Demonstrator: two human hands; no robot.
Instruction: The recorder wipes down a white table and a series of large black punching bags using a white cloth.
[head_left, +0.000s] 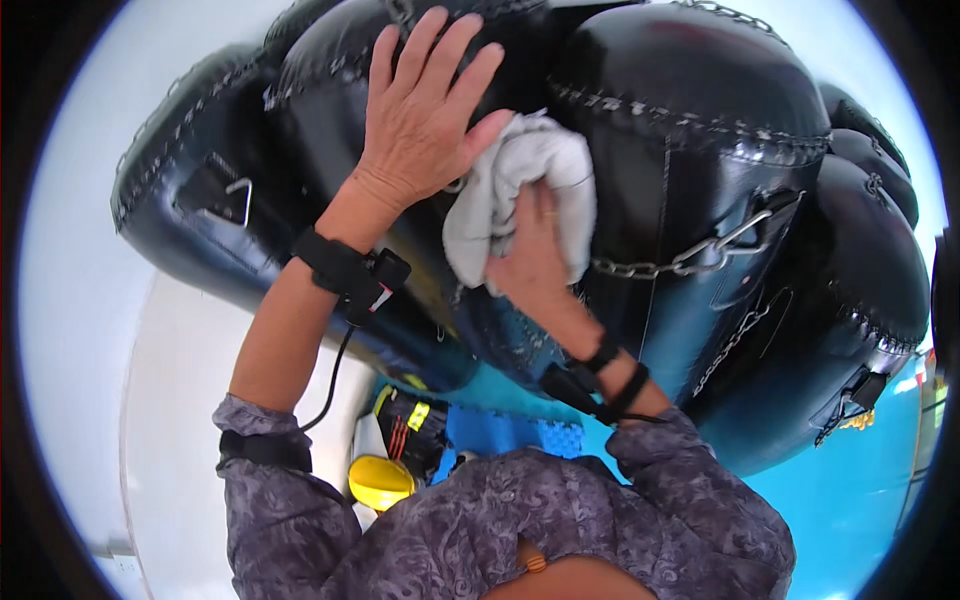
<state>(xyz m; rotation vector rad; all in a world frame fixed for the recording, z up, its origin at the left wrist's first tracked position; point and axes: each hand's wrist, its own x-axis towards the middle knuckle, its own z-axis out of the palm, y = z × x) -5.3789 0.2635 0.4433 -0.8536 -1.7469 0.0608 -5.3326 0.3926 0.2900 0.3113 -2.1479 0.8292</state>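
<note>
My left hand (424, 112) rests flat, fingers spread, against one of several large black punching bags (322, 139), near its stitched upper seam. Its thumb is beside the upper left edge of a crumpled pale cloth (566, 172). My right hand (536, 255) holds this cloth and presses it against the bag surface; its fingertips are partly buried in the folds. Just right of the cloth stands another black bag (697, 75), with a metal chain (637, 270) hooked to a triangular ring (739, 244) on its side.
The bags stand close together, with chains lying over some tops. A wire strap ring (240, 199) sticks out on the left bag. Below are blue foam mats (510, 435), a yellow helmet (380, 482) and a dark garment with reflective yellow patches (409, 427). A pale wall (75, 315) is at left.
</note>
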